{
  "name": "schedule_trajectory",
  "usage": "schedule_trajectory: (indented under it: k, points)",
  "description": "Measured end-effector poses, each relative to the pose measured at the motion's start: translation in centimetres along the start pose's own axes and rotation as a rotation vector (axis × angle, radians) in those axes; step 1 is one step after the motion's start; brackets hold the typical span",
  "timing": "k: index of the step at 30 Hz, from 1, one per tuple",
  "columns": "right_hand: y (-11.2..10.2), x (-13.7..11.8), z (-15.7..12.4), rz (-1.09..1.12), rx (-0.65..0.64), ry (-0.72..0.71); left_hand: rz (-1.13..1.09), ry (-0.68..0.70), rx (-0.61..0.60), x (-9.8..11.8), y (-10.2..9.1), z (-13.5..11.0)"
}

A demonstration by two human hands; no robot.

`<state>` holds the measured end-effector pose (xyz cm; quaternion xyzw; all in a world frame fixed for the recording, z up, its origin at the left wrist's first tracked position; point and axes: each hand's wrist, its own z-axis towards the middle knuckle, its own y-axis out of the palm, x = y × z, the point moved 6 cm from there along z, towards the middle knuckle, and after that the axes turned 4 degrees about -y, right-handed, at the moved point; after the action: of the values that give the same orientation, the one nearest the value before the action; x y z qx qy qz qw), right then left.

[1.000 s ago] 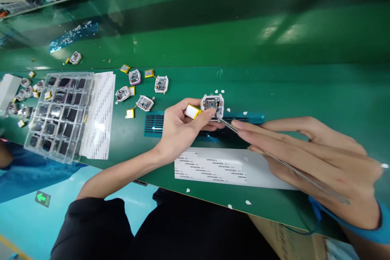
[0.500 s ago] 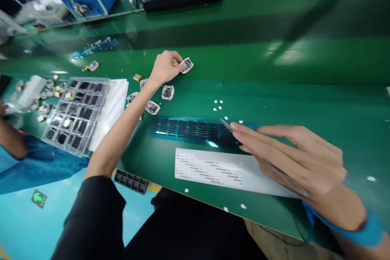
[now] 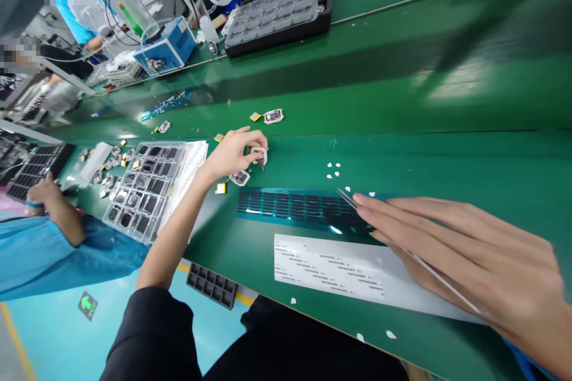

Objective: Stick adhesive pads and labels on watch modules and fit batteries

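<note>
My left hand (image 3: 233,153) reaches out over the green bench and its fingers close around a small white square device (image 3: 260,156) with an exposed circuit board. A similar device (image 3: 240,178) and a yellow battery (image 3: 220,188) lie just below that hand. Farther back another device (image 3: 273,116) rests on the bench with a yellow battery beside it. My right hand (image 3: 465,256) holds thin metal tweezers (image 3: 353,201), whose tips hover over a teal sheet (image 3: 295,207) of dark strips. A white label strip (image 3: 339,271) lies in front of that sheet.
A clear compartment tray (image 3: 145,187) of dark parts sits at left on white sheets, with more loose devices beyond it. A co-worker's sleeve and hand (image 3: 44,190) are at far left. A grey tray (image 3: 279,12) and a blue machine (image 3: 167,50) stand at the back.
My left hand set the device it carried down at the back of the bench, then drew back and took hold of another device nearer the tray. My right hand stayed put with the tweezers.
</note>
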<state>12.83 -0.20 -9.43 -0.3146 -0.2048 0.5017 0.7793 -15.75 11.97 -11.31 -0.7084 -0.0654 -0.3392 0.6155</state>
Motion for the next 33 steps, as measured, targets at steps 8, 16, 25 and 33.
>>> schedule_trajectory:
  k: [8, 16, 25, 33]
  points:
    - [0.9, 0.7, 0.3, 0.136, 0.099, 0.452, -1.057, -0.121, 0.049, 8.8, 7.3, -2.8]
    - [0.9, -0.7, 0.0, -0.085, 0.034, 0.378, -1.123, -0.154, 0.072, 11.2, 10.5, -4.4]
    - [1.4, -1.2, -0.9, -0.146, -0.026, 0.233, -0.935, -0.146, 0.206, 11.6, 10.2, -5.4]
    - [1.7, 0.1, -1.2, 0.094, -0.04, 0.371, -0.913, -0.195, 0.194, 10.7, 9.7, -5.4]
